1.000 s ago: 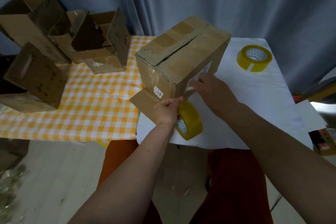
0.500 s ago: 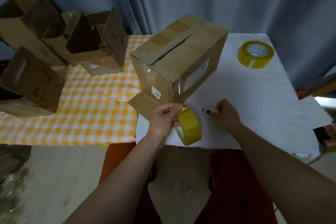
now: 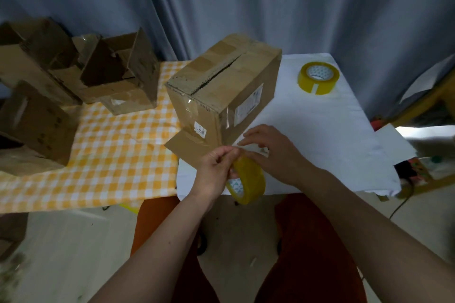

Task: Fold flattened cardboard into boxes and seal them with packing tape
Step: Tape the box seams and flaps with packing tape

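Observation:
A brown cardboard box (image 3: 229,91) stands tilted where the checked cloth meets the white sheet. Its top seam gapes, and one loose flap (image 3: 183,144) sticks out at the bottom near me. My left hand (image 3: 216,172) grips a yellow roll of packing tape (image 3: 248,182) just in front of the box's near corner. My right hand (image 3: 273,152) is right beside it, fingers curled at the top of the roll. It pinches what looks like a small white tool (image 3: 261,151), mostly hidden under the fingers.
A second yellow tape roll (image 3: 318,78) lies on the white sheet (image 3: 320,130) at the back right. Several open, folded boxes (image 3: 118,76) crowd the checked cloth (image 3: 110,155) at the left. Blue curtains hang behind; clutter sits at the right edge.
My right hand left the box's side, reached to a small item on the white sheet, then came back to the tape roll. My left hand stayed on the roll.

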Demonstrator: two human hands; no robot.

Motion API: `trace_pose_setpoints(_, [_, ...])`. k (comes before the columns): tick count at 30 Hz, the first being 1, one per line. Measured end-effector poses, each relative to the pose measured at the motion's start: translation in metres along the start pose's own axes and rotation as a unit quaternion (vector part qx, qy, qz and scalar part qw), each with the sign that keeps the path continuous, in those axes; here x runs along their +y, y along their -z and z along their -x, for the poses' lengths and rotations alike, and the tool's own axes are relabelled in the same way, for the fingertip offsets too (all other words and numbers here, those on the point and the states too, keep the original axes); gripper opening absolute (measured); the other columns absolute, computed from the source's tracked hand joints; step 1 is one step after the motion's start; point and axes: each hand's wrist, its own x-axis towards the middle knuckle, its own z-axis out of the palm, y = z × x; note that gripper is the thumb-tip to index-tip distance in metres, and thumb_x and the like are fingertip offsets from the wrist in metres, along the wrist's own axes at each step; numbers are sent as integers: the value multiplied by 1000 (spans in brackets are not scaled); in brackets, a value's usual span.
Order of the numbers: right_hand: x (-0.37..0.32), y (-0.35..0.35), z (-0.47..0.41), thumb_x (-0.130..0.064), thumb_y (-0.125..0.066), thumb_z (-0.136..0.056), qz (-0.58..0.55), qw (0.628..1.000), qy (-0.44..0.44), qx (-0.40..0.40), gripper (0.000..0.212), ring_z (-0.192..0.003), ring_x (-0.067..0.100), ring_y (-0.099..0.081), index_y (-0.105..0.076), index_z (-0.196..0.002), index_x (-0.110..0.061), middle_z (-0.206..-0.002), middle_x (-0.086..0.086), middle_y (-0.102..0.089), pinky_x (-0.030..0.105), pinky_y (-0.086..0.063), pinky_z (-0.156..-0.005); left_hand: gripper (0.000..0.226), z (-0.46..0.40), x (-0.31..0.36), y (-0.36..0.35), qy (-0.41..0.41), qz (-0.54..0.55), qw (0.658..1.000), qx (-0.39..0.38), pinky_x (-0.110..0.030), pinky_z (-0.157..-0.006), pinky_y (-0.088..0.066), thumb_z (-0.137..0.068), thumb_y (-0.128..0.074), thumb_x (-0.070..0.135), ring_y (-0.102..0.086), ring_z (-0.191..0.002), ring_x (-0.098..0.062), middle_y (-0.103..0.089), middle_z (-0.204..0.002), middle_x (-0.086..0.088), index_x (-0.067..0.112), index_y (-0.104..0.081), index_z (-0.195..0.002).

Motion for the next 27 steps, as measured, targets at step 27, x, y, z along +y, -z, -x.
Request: trace_pose_setpoints(27, [-77,36,14,9,-72,-74,-296,900,-296,123,31,-63,27,-66,-49,-87,-7,-78,24,-65,35,-59,-67,10,35,15,3,-69,-51,996,14,-14,-73,-50,-83,-73,16,-61,-86,-13,-66,-88,-2,23,-70,-77])
